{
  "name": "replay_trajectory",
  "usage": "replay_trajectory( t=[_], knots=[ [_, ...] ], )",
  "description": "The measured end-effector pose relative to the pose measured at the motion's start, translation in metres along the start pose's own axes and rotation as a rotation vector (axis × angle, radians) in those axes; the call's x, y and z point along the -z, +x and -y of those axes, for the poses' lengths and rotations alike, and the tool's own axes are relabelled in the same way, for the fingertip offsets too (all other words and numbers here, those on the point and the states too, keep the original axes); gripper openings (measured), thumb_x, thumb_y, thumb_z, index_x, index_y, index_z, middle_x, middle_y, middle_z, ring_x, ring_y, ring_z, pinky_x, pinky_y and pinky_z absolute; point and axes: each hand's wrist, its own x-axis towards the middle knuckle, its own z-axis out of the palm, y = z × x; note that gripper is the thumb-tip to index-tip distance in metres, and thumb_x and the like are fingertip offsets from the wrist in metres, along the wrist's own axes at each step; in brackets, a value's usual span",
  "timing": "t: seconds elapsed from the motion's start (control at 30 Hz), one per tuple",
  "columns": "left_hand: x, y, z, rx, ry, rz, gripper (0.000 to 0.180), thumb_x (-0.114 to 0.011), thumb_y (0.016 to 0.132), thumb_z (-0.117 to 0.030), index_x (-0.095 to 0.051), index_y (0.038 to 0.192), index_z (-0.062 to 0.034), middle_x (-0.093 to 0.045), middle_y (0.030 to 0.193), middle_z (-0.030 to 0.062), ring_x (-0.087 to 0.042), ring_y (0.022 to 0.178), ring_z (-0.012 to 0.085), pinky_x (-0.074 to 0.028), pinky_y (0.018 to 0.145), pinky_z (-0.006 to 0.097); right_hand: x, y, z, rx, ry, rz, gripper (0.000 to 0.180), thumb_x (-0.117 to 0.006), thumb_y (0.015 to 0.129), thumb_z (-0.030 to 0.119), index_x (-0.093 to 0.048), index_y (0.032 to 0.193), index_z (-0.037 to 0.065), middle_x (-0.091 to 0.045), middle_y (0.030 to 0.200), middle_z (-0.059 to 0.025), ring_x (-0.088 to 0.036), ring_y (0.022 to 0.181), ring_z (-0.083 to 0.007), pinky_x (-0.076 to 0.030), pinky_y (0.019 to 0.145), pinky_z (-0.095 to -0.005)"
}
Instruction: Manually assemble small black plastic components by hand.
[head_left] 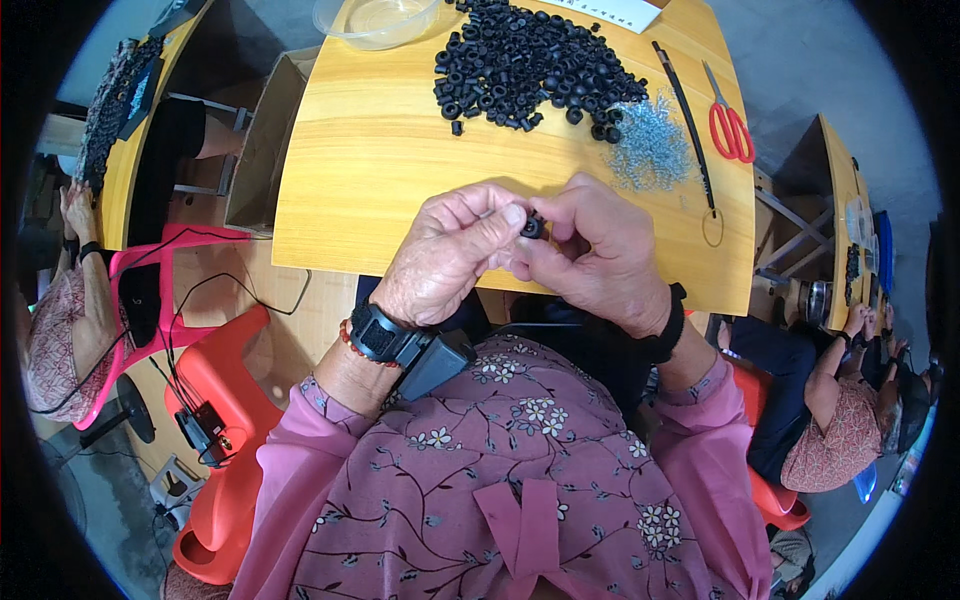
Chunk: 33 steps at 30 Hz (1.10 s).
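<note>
Close together over the table's near edge, my left hand [450,245] and my right hand [605,245] pinch one small black round part [533,226] between their fingertips. It looks like a short ring or cap with a hollow middle, though fingers cover much of it. Beyond the hands, a big heap of similar black parts [520,60] spreads over the wooden table [370,170]. Beside that heap, to the right, lies a loose pile of tiny silvery pieces [650,145], too small to tell their kind.
A clear plastic bowl [380,22] stands at the far left of the table. On the right lie a thin black rod with a wire loop [688,125] and red-handled scissors [730,125]. A cardboard box [268,145] touches the left side. Other people sit at tables on both sides.
</note>
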Motion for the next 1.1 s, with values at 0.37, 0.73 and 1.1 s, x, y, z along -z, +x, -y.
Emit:
replay_trajectory(
  t=[0.37,0.73,1.1],
  knots=[
    [0.003,-0.001,0.013,-0.159,-0.060,-0.032,0.009,-0.061,0.099,-0.010,-0.062,0.102,-0.0026,-0.065,0.093,0.0025,-0.062,0.084,0.0099,-0.052,0.078,0.026,-0.008,0.005,0.000,0.110,-0.089,-0.032,0.030,-0.075,0.077,0.004,-0.060,0.104,0.006,-0.052,0.081,-0.0095,-0.060,0.068,-0.0272,-0.049,0.058,-0.0375],
    [0.003,0.002,0.017,-0.221,-0.054,-0.058,0.006,-0.059,0.098,-0.007,-0.062,0.100,-0.0030,-0.065,0.091,0.0040,-0.061,0.080,0.0099,-0.051,0.073,0.025,-0.011,0.005,-0.006,0.061,0.015,-0.026,0.040,-0.074,0.079,0.003,-0.059,0.115,0.008,-0.055,0.079,-0.0092,-0.059,0.068,-0.0262,-0.049,0.059,-0.0367],
    [-0.004,-0.001,0.012,-0.191,-0.018,-0.077,0.014,-0.063,0.099,-0.015,-0.063,0.105,-0.0026,-0.066,0.093,0.0015,-0.059,0.080,0.0070,-0.049,0.074,0.024,0.002,0.012,0.003,0.134,-0.169,0.031,0.034,-0.074,0.080,0.008,-0.055,0.108,0.002,-0.054,0.083,-0.0128,-0.061,0.070,-0.0333,-0.049,0.058,-0.0416]
  ],
)
